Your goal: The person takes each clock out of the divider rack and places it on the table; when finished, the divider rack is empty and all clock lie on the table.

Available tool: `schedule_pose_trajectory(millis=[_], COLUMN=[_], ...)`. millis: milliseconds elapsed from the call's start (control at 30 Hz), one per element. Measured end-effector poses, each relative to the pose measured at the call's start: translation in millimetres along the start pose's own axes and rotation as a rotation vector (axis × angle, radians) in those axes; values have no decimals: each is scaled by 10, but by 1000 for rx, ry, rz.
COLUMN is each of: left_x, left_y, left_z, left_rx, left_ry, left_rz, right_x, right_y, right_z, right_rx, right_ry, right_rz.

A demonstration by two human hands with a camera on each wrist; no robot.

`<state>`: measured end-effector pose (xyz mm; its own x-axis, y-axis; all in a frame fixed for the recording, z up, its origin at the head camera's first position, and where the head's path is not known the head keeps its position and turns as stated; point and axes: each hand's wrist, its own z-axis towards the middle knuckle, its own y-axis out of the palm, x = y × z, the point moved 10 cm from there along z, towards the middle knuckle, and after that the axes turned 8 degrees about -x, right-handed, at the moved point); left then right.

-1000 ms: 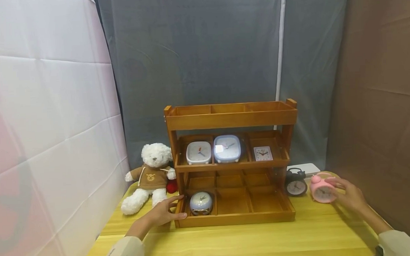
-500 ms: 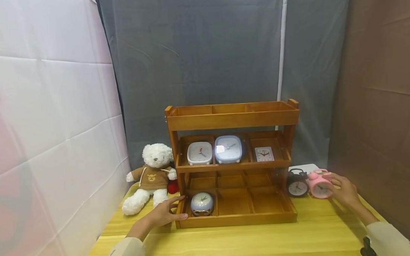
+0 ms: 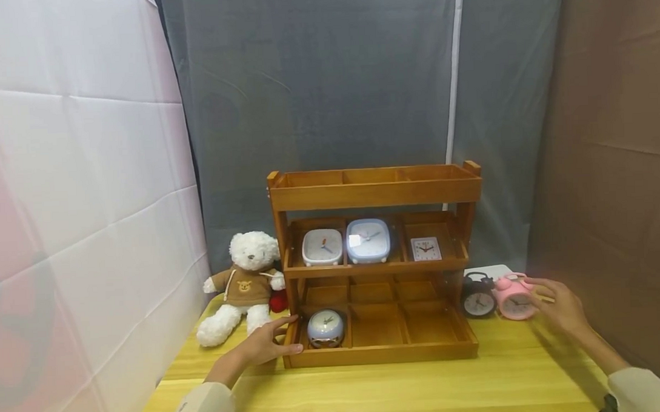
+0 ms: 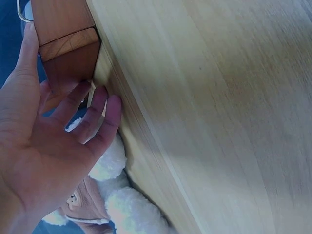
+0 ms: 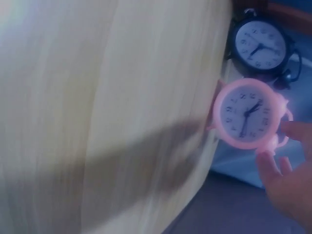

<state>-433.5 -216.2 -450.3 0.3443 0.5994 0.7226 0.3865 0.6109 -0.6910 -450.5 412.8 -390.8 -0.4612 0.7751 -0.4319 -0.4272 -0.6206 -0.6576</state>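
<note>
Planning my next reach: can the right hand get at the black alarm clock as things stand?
Probably not straight across: the pink alarm clock stands between the right hand and the black alarm clock. The black one's front looks uncovered, though, so coming round might work.

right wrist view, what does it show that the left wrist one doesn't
Only the right wrist view shows the pink alarm clock, the black alarm clock and the right hand. Only the left wrist view shows the left hand at the shelf's corner and part of the white teddy bear. Both show the wooden table and part of the shelf.
</note>
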Motion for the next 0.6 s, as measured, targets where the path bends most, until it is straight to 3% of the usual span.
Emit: schedule_pose_trajectory(millis=[100, 200, 333, 467, 600], left_x=[7, -20, -60, -54, -18], left_y=[13, 29, 39, 30, 21], left_z=[-17, -28, -36, -18, 9], left_rx=[-10, -20, -36, -43, -42], left_ry=[9, -5, -38, -45, -36], left_rz=[-1, 19, 53, 97, 126], right_x=[-139, -278, -503, -777, -1022], right_y=[-18, 29, 128, 237, 392], right_z=[-14, -28, -50, -55, -44], right_rx=[-19, -56, -80, -86, -132], right_ry=[-24, -55, -137, -241, -276], right_rz=[-1, 78, 182, 217, 290])
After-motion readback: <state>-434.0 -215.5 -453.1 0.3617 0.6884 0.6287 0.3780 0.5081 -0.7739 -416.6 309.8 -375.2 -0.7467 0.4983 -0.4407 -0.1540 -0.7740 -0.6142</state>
